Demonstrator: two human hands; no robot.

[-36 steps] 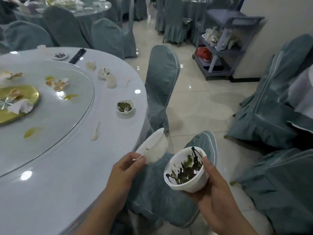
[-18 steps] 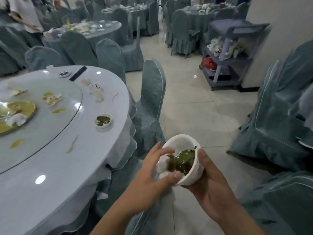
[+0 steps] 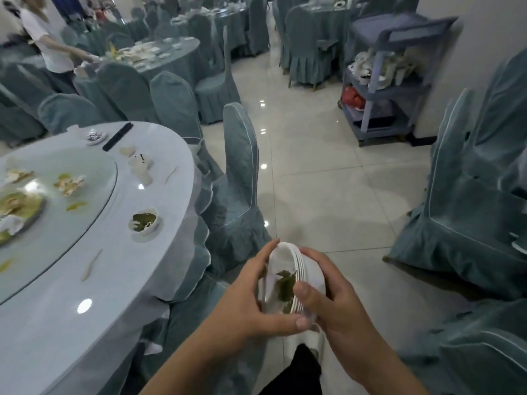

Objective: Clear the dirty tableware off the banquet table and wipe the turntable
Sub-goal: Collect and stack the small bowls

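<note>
At the far left, the round glass turntable [image 3: 85, 201] was unwiped: you could see yellow-green smears, food scraps and a crumpled white napkin [image 3: 11, 225] lying on it. On the pale blue tablecloth of the banquet table [image 3: 71, 323] around it, a small dirty saucer [image 3: 95, 136], a pair of black chopsticks [image 3: 117, 136], a white spoon [image 3: 91, 265] and a small white bowl with green residue [image 3: 143, 220] were left to collect. So, by my judgement, you were only partway through clearing, and the wiping had not begun.

Further right, off the table's edge, your left hand [image 3: 251, 303] gripped the near side of a nested stack of white disposable bowls soiled with green sauce [image 3: 288, 283], thumb curled under it. Your right hand [image 3: 333, 303] wrapped the stack's other side, thumb pressed on the rims. At the far right by the wall stood a grey service cart holding crockery [image 3: 382, 78], probably where the stack was bound.
</note>
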